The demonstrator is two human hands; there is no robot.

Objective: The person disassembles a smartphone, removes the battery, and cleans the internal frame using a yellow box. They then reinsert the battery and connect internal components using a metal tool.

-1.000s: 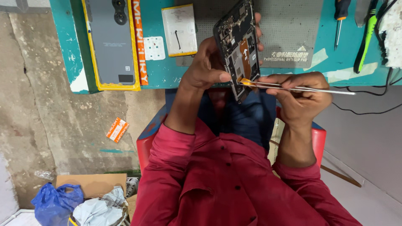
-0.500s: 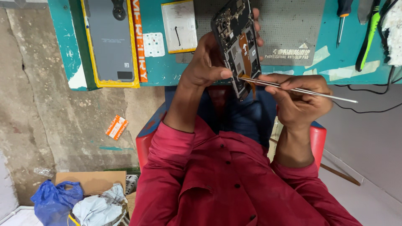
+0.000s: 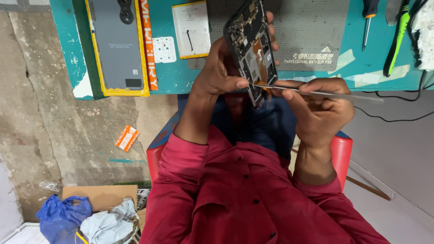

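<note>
Left hand (image 3: 221,74) gripping opened phone (image 3: 252,49) upright above teal bench (image 3: 361,68) edge, right hand (image 3: 318,106) fingers pinched on tweezers (image 3: 316,92), tips touching phone's lower board, grey mat (image 3: 307,31) behind, screwdriver (image 3: 368,18) well apart

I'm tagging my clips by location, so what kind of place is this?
Probably a phone repair bench: an opened phone worked with tweezers, a grey anti-slip mat and a screwdriver on a teal table.

Left hand (image 3: 221,77) and right hand (image 3: 318,110) raised (fingers curled).
</note>
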